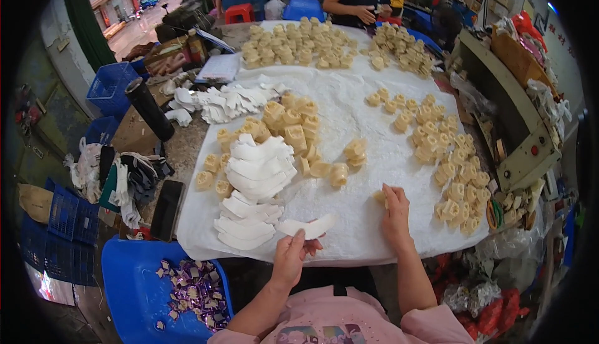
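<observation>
My left hand (293, 255) pinches a curved white strip (315, 226) near the front edge of the table. To its right, my right hand (395, 212) has its fingers closed on a small cream-coloured moulded piece (379, 198), mostly hidden behind them. Overlapping white strips (259, 169) lie in a fanned stack left of my hands. Behind that stack is a heap of cream pieces (293, 122). Two small groups, one of them a cream ring-like piece (339, 174), sit between the heap and my right hand.
More cream pieces (452, 163) spread along the right side, with larger piles (299, 44) at the back. A black flask (150, 110) and a phone (166, 210) stand and lie at left. A blue tub (131, 294) holds purple-edged pieces. Across the table works another person (355, 1).
</observation>
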Action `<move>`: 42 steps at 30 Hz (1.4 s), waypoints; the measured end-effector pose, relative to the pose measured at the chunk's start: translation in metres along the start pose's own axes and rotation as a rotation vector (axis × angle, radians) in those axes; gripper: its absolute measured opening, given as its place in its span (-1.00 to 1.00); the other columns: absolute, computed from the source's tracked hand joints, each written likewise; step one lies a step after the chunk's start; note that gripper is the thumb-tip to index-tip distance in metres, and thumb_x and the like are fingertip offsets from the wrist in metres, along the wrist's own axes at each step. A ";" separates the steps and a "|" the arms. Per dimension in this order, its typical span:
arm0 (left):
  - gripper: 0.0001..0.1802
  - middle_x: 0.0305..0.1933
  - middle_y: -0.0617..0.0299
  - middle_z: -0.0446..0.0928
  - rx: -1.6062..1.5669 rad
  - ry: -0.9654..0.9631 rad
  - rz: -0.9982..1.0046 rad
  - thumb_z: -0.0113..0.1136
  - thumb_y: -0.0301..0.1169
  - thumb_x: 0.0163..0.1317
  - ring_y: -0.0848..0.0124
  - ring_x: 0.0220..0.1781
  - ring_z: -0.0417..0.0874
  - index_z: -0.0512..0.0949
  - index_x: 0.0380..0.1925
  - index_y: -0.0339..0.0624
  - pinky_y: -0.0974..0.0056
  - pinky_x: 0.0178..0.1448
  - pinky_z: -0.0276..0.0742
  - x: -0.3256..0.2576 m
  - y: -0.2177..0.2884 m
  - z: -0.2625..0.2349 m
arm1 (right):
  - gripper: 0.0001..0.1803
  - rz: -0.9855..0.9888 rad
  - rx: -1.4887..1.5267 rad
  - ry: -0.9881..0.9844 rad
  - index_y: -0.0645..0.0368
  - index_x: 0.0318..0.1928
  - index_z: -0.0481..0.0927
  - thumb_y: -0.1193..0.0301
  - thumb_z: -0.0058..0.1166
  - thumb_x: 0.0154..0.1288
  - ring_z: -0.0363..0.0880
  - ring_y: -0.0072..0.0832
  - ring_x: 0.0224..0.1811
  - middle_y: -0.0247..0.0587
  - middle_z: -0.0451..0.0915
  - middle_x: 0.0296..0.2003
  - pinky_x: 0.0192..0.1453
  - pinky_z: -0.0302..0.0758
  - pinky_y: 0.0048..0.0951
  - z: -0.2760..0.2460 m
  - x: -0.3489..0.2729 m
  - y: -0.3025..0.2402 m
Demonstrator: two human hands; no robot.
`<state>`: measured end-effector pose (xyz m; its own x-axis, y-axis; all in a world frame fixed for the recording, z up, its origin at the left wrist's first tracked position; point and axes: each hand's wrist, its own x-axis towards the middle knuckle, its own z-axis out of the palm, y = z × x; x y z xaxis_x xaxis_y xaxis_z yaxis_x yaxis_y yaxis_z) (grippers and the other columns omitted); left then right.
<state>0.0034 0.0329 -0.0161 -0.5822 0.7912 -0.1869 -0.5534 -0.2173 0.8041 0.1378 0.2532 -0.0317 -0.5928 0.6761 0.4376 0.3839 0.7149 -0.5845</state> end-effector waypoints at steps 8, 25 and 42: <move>-0.59 -0.11 0.00 0.58 0.032 0.042 -0.016 -0.22 -0.34 0.44 0.48 -0.29 0.54 0.40 0.09 -0.47 0.41 -0.24 0.39 0.000 -0.002 -0.006 | -0.49 -0.095 -0.211 -0.100 0.18 0.03 0.50 0.69 -0.02 -0.02 0.35 -0.11 -0.02 -0.06 0.44 -0.09 0.08 0.33 -0.19 -0.014 0.018 -0.009; -0.60 -0.03 0.03 0.53 0.020 0.021 0.046 -0.19 -0.39 0.44 0.44 -0.17 0.53 0.37 0.11 -0.51 0.36 -0.15 0.41 -0.004 0.006 0.014 | -0.74 0.390 0.537 0.023 0.29 -0.09 0.50 0.67 0.08 0.17 0.54 -0.46 -0.25 -0.23 0.50 -0.22 -0.17 0.51 -0.48 -0.027 -0.023 -0.004; -0.60 0.13 -0.04 0.44 -0.074 -0.066 0.136 -0.20 -0.41 0.45 0.37 0.12 0.50 0.34 0.10 -0.57 0.32 0.21 0.41 -0.015 0.034 0.038 | -0.49 -0.521 0.751 0.037 0.17 -0.02 0.47 0.82 0.02 -0.03 0.54 -0.15 -0.17 -0.02 0.52 -0.11 -0.13 0.51 -0.28 0.000 -0.014 -0.121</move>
<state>0.0156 0.0351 0.0354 -0.6158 0.7869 -0.0396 -0.5155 -0.3644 0.7755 0.0997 0.1573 0.0335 -0.5339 0.3151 0.7846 -0.4950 0.6358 -0.5922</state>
